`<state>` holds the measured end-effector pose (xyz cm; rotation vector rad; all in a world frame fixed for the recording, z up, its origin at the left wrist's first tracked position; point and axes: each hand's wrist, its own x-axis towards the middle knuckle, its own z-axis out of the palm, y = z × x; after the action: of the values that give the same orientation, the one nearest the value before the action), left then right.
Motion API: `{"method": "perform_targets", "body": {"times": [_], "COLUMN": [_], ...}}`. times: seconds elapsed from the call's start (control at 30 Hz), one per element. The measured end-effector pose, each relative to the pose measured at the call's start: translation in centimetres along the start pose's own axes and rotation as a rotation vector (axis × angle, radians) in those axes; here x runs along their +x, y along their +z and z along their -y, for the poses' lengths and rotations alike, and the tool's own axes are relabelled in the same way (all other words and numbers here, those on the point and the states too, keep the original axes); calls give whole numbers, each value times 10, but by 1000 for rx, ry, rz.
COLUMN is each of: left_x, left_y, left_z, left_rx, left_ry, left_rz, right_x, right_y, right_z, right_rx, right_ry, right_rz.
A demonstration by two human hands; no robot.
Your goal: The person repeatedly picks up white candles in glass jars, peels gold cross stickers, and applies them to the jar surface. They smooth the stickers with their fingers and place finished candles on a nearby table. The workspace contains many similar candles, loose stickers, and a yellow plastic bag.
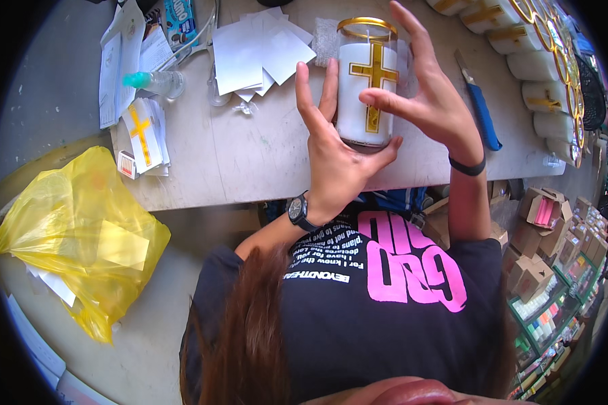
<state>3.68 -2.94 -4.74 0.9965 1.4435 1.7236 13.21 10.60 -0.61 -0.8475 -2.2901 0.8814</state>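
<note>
A white candle in a clear glass jar (351,101) with a gold rim bears a gold cross sticker (374,76). It stands on the worktable (263,172) between my two hands. My left hand (342,147) is around the jar's lower left side and base, fingers spread. The thumb of my right hand (430,101) lies over the cross, and its fingers extend up along the right side. A stack of cross stickers on white backing (142,132) lies at the left, beside a small matchbox (127,164). Loose white paper squares (238,55) lie beyond my left hand.
A blue-handled utility knife (481,114) lies right of my right wrist. Several gold-rimmed candle jars (544,96) stand at the far right. A clear bottle with a green cap (164,84) and papers are at the left. A yellow plastic bag (86,217) is near the table's left edge.
</note>
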Motion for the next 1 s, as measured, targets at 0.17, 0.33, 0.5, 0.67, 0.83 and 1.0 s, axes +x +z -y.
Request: {"method": "perform_targets", "body": {"times": [0.17, 0.33, 0.5, 0.67, 0.83, 1.0], "left_x": [0, -2, -4, -6, -1, -2], "left_y": [-2, 4, 8, 12, 9, 10], "left_z": [-6, 1, 5, 7, -6, -10], "left_rx": [10, -43, -8, 91, 249, 359], "left_ry": [-34, -1, 83, 139, 138, 125], "left_rz": [55, -5, 7, -1, 48, 74], "right_x": [-26, -43, -54, -48, -34, -21], "right_y": [-9, -8, -11, -18, -29, -34], "right_z": [3, 23, 34, 34, 21, 15], "right_rx": [51, -92, -397, -559, -548, -591], "right_ry": [-53, -117, -82, -165, -268, -414], "right_rz": [82, 154, 175, 165, 194, 257]}}
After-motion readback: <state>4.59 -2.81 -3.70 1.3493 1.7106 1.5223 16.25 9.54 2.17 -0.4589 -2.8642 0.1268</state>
